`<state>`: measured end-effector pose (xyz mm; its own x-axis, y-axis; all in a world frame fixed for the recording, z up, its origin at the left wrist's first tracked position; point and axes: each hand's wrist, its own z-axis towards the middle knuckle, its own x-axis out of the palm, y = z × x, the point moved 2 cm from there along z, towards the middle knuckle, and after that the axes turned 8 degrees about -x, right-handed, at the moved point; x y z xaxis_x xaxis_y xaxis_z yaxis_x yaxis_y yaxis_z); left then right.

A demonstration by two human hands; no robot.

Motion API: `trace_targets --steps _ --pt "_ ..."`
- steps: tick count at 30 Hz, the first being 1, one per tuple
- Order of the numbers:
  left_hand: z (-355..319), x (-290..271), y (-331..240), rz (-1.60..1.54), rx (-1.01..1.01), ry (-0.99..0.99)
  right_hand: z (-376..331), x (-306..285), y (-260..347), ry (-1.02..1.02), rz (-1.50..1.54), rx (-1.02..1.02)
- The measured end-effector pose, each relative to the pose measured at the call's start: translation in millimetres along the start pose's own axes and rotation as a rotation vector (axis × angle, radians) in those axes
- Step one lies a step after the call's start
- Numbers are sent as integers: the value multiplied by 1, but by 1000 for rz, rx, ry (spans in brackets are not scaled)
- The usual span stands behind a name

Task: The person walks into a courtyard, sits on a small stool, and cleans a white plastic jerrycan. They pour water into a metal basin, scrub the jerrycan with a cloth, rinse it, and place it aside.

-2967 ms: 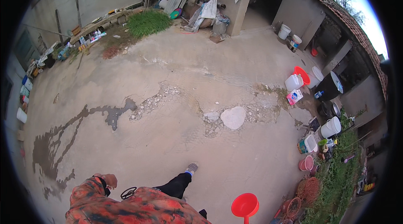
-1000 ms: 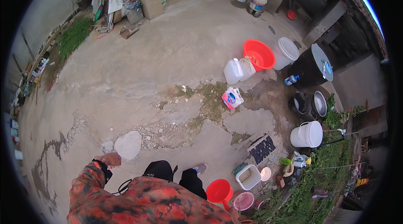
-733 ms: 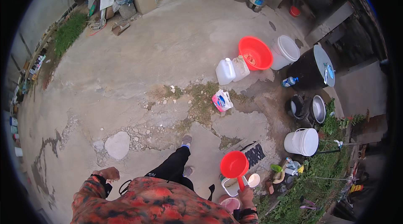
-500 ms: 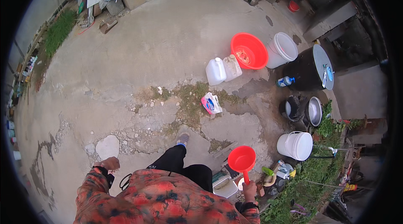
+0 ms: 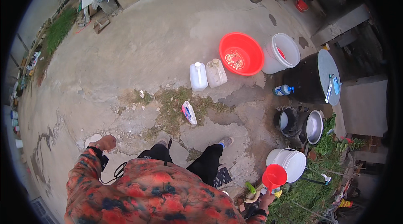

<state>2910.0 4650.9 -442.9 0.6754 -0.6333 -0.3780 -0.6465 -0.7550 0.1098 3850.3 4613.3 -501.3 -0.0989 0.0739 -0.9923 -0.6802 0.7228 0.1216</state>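
Observation:
My right hand is closed around the handle of a red plastic water dipper. The dipper's round bowl appears empty and overlaps the near side of a white bucket with a white lid; whether the two touch I cannot tell. Out to the left, my left hand hangs as a loose fist over the concrete, with no object visible in it. Below that wrist is a dark band, and a black cord loop hangs beside the sleeve.
Ahead stand a large red basin, a white bucket, two plastic jugs and a dark barrel. A pink-and-white packet lies on cracked concrete. To the right are a metal basin and a planted strip.
I have stepped toward the right; both feet now show. The dipper has moved right, from above the white tub to in front of the lidded bucket. My left hand stays a fist.

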Motion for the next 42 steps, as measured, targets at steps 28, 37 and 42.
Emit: trace_targets --steps 28,37,42 --pt "-121 111 -288 -154 -31 128 322 38 -41 297 254 458" --pt "-91 136 -263 -200 -72 198 213 97 83 1015 -27 -320" --pt "-79 136 -241 -299 21 240 153 95 187 1031 -15 -728"
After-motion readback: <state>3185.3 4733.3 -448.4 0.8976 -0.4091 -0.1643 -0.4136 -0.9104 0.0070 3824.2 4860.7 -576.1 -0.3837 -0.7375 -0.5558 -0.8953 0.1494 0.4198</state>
